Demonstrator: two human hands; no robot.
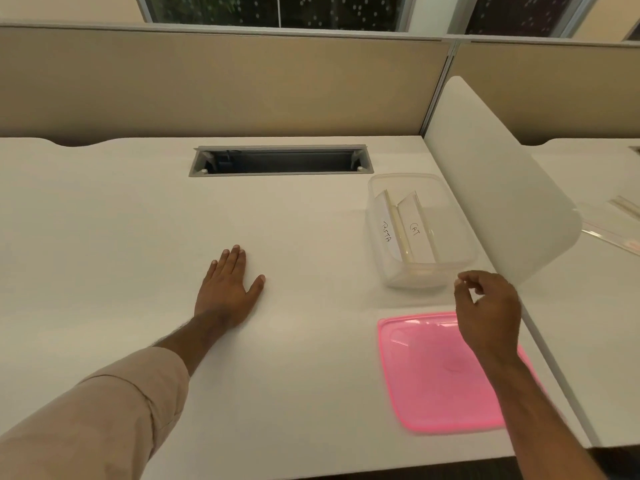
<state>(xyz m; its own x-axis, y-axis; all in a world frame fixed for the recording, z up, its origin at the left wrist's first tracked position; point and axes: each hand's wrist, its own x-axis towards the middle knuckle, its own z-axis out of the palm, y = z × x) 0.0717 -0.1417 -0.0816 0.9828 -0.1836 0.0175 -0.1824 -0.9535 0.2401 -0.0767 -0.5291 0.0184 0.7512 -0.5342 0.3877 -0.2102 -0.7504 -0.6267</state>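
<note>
Pink lid (433,375): flat on the worktop (138,209) near its right edge, partly under the right forearm.
Right hand (488,306): raised over the lid's far edge; fingers (467,276) loosely curled, holding nothing.
Left hand (227,289): palm down on the worktop, fingers straight, thumb spread.
Clear container (408,275): uncovered, just beyond the right fingers without touching them; holds lettered cards (415,230).

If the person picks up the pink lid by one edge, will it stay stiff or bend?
The pink lid looks thin and flat, so it probably flexes and weighs little. It lies flush on the smooth desk, so lifting its edge may be fiddly.
</note>
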